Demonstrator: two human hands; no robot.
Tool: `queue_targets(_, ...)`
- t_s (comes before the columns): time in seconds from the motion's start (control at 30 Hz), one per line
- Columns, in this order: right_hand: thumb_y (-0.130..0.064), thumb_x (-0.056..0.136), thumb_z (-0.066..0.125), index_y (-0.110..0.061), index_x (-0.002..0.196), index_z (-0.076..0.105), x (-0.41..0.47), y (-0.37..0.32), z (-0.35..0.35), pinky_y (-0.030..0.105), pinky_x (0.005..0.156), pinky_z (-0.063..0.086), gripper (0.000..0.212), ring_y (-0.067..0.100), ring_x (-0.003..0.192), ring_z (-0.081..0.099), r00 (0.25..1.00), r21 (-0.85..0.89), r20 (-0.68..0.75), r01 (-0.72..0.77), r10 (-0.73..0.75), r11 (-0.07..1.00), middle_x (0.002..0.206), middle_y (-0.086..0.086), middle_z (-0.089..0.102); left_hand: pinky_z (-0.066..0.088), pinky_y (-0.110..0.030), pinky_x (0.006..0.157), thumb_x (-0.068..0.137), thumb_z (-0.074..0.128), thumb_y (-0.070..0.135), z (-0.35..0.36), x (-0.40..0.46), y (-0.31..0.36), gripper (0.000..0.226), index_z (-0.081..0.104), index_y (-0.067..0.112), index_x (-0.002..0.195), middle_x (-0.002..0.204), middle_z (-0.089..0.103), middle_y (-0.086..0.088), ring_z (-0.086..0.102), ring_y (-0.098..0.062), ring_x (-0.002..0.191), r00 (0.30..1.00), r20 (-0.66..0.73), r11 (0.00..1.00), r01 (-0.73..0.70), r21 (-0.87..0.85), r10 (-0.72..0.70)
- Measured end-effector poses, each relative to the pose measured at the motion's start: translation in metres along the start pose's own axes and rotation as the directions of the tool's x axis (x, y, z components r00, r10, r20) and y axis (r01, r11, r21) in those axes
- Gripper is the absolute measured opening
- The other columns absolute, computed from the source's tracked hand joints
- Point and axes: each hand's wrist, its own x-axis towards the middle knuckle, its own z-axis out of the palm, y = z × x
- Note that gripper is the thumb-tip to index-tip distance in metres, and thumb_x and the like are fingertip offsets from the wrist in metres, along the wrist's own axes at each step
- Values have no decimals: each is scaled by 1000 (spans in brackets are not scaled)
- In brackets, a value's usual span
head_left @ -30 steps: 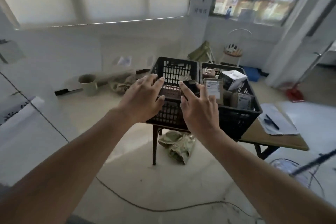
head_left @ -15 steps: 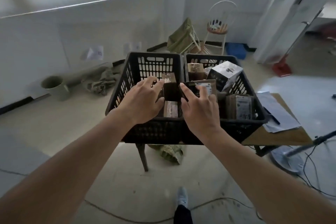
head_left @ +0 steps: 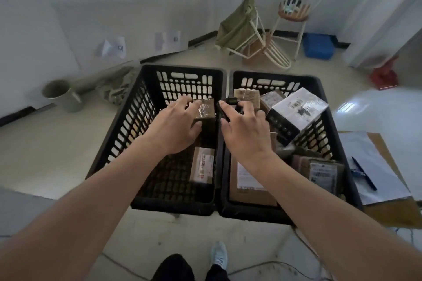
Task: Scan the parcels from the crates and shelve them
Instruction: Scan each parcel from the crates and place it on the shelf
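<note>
The left hand (head_left: 174,129) covers the near side of the small brown parcel (head_left: 204,114) it grips, so the fingers behind it go unseen. The right hand (head_left: 245,130) hides most of the black scanner (head_left: 229,104); only its top and one edge show. Print on the parcel labels (head_left: 203,165) is too small to read. The right crate (head_left: 296,212) conceals the counter (head_left: 392,212) beneath it, and the frame's right edge cuts that counter off. Both forearms run out at the bottom edge.

White walls and a pale glossy floor (head_left: 57,150), with a round-backed white chair (head_left: 294,10) in the corner.
</note>
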Motion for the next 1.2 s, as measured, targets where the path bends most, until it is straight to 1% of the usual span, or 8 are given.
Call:
queue_targets(0.17, -42, 110, 50, -38, 161, 43, 51, 2, 15, 52, 96, 55, 52, 41, 123, 55, 999, -1, 48, -4, 4, 1000, 154, 13, 47, 47, -48, 114, 104, 54, 41, 18, 50, -20, 64, 35, 19, 161, 159, 40, -10, 48, -30, 142, 999, 49, 1000, 8, -22, -7)
queue_targets(0.4, -43, 110, 48, -41, 160, 42, 108, 7, 33, 49, 97, 55, 50, 39, 121, 55, 994, -45, 94, -50, 55, 998, 149, 11, 49, 50, -42, 103, 103, 57, 38, 55, 122, -46, 60, 41, 18, 157, 157, 42, -10, 52, -30, 136, 986, 153, 997, -50, -64, 59)
queue_targets(0.63, -42, 111, 47, -41, 161, 41, 144, 14, 47, 49, 102, 51, 50, 40, 126, 53, 985, -56, 152, -73, 81, 996, 151, 9, 47, 52, -52, 106, 102, 57, 44, 101, 181, -66, 58, 42, 25, 155, 159, 38, -13, 49, -36, 139, 952, 307, 998, -6, -58, 23)
queue_targets(0.73, -41, 111, 49, -40, 161, 40, 149, 16, 53, 51, 105, 50, 51, 40, 130, 51, 983, -45, 166, -70, 77, 997, 153, 10, 46, 50, -55, 106, 100, 58, 54, 116, 193, -65, 68, 33, 32, 160, 160, 34, -14, 49, -41, 138, 921, 387, 997, 72, -36, -52)
queue_targets(0.87, -41, 110, 51, -40, 161, 39, 151, 18, 58, 50, 106, 50, 53, 38, 132, 50, 985, -20, 151, -80, 82, 997, 154, 10, 46, 54, -51, 93, 92, 67, 63, 126, 199, -55, 86, 22, 43, 162, 164, 21, -15, 54, -45, 128, 892, 411, 975, 219, -32, -187)
queue_targets(0.97, -41, 109, 52, -41, 161, 39, 150, 18, 61, 48, 104, 51, 54, 37, 132, 51, 988, -17, 131, -75, 77, 997, 154, 9, 46, 55, -52, 98, 89, 74, 60, 128, 202, -57, 95, 14, 54, 162, 166, 15, -17, 48, -47, 135, 835, 478, 927, 361, -105, -271)
queue_targets(1.1, -42, 109, 53, -40, 161, 41, 146, 18, 62, 48, 101, 53, 53, 36, 128, 52, 991, 8, 113, -79, 78, 997, 152, 9, 47, 56, -45, 89, 85, 84, 38, 124, 200, -69, 97, 24, 50, 161, 162, 16, -16, 47, -47, 134, 759, 583, 831, 501, -242, -288)
queue_targets(1.2, -41, 109, 53, -40, 160, 42, 145, 18, 63, 48, 100, 53, 53, 36, 128, 53, 994, 18, 86, -70, 69, 997, 152, 9, 47, 58, -48, 91, 80, 87, 38, 127, 194, -72, 87, 38, 45, 151, 156, 24, -17, 50, -47, 127, 736, 604, 780, 557, -284, -306)
